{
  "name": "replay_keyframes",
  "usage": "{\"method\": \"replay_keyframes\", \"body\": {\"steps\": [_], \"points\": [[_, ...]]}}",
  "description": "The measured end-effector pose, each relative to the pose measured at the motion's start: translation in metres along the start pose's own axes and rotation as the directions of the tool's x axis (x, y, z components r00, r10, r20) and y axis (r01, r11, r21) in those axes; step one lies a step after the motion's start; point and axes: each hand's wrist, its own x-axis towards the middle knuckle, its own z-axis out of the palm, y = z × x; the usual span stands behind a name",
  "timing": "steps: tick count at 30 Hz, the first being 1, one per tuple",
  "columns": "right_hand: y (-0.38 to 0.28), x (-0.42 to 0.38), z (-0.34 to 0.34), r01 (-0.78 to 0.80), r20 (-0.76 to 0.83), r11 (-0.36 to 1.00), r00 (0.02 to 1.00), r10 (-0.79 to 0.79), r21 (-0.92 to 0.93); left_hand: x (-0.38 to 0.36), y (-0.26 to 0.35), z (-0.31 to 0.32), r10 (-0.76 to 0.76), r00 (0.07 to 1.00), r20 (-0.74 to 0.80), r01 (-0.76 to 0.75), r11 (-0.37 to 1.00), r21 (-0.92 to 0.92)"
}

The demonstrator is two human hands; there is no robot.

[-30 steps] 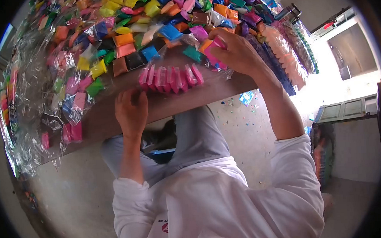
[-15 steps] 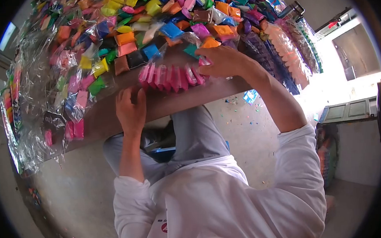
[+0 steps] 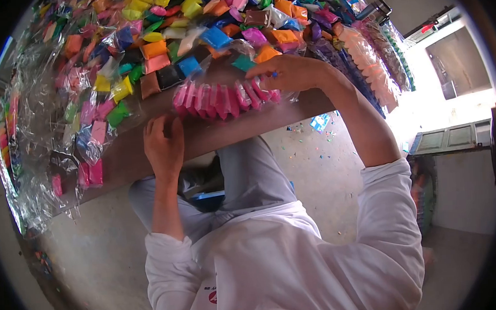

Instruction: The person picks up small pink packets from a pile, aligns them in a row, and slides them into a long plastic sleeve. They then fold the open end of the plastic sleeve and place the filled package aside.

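A row of small pink packets (image 3: 218, 102) stands on edge, side by side, near the front of the brown table (image 3: 213, 135). My right hand (image 3: 291, 74) reaches over the right end of this row, its fingers and thumb bent around the end pink packet; the grip is partly hidden. A small blue spot shows by its fingers. My left hand (image 3: 164, 145) rests at the table edge just below the row's left end, fingers loosely curled and thumb apart, holding nothing visible. Behind the row lie a black packet (image 3: 170, 76) and a brown packet (image 3: 149, 85).
A heap of many-coloured packets (image 3: 196, 23) covers the back of the table. Clear plastic bags (image 3: 40, 149) with packets spread over the left side. Long strips of peach packets (image 3: 366, 64) lie at right. Scraps and a blue-white wrapper (image 3: 320, 122) are on the floor.
The pink row reaches further right, with the end packet lying against it. My right hand has shifted slightly down onto the row's end. My left hand stays by the left end.
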Motion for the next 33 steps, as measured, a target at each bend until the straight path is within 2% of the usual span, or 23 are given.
{"method": "replay_keyframes", "body": {"steps": [4, 6, 12, 16, 18, 22, 28, 31, 33], "points": [[-0.007, 0.004, -0.008, 0.003, 0.105, 0.997, 0.994, 0.004, -0.073, 0.0, -0.002, 0.001, -0.001, 1.0, 0.006, 0.001, 1.0, 0.017], [-0.013, 0.005, -0.014, -0.183, 0.267, 0.983, 0.948, 0.175, 0.005, -0.001, -0.002, 0.002, 0.023, 1.0, -0.018, -0.023, 1.0, 0.014], [-0.004, 0.006, -0.006, -0.149, 0.177, 0.987, 0.975, 0.137, 0.055, 0.0, 0.0, 0.0, 0.006, 1.0, -0.013, -0.006, 1.0, -0.001], [0.006, 0.013, -0.005, -0.134, 0.204, 0.99, 0.971, 0.124, 0.038, 0.0, -0.001, 0.0, 0.0, 1.0, 0.001, 0.0, 1.0, 0.003], [0.007, 0.014, -0.002, -0.055, 0.172, 0.998, 0.984, 0.048, 0.04, 0.0, -0.001, 0.0, 0.006, 1.0, -0.002, -0.006, 1.0, 0.0], [-0.002, 0.014, -0.001, -0.082, 0.199, 0.997, 0.977, 0.08, 0.002, -0.001, -0.002, 0.0, 0.017, 1.0, -0.002, -0.017, 0.999, 0.034], [0.011, 0.02, 0.007, -0.056, 0.219, 0.997, 0.975, 0.042, 0.061, -0.001, -0.005, 0.001, 0.026, 1.0, -0.005, -0.026, 0.998, 0.049], [0.015, 0.021, 0.006, -0.004, 0.134, 0.999, 0.991, -0.001, 0.036, -0.002, -0.005, 0.002, 0.022, 1.0, 0.005, -0.022, 0.999, 0.047], [0.025, 0.027, 0.003, 0.063, 0.029, 0.994, 0.997, -0.066, 0.084, -0.004, -0.009, 0.005, 0.036, 0.999, -0.033, -0.033, 0.995, 0.09]]}}
